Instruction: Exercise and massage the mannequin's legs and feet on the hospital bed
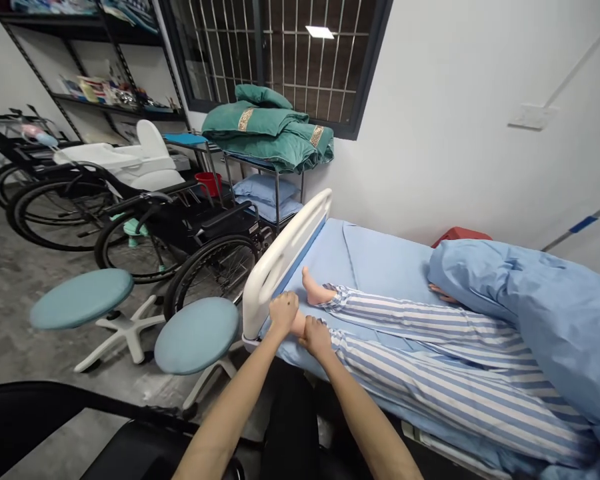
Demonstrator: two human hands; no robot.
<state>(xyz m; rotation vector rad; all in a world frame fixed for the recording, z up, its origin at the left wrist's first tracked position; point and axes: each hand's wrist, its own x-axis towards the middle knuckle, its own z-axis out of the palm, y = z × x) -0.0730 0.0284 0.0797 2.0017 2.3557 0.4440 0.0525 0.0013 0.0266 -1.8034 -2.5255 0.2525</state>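
Note:
A figure in blue-and-white striped pyjamas (445, 360) lies on a hospital bed with a light blue sheet (375, 260). I cannot tell whether it is a person or a mannequin. Its upper body is hidden under a blue blanket (530, 300). My left hand (283, 312) wraps over the nearer bare foot (297, 325), and my right hand (316, 337) grips that leg at the ankle. Most of this foot is hidden by my hands. The other bare foot (313, 288) rests on the sheet just beyond them, near the white bed footboard (280, 263).
Two round teal stools (197, 335) stand left of the bed, with black wheelchairs (180, 247) behind them. Green folded bedding (265, 130) and blue pillows (265, 197) sit on a metal rack by a barred window (320, 60). A dark chair back (80, 427) lies at lower left.

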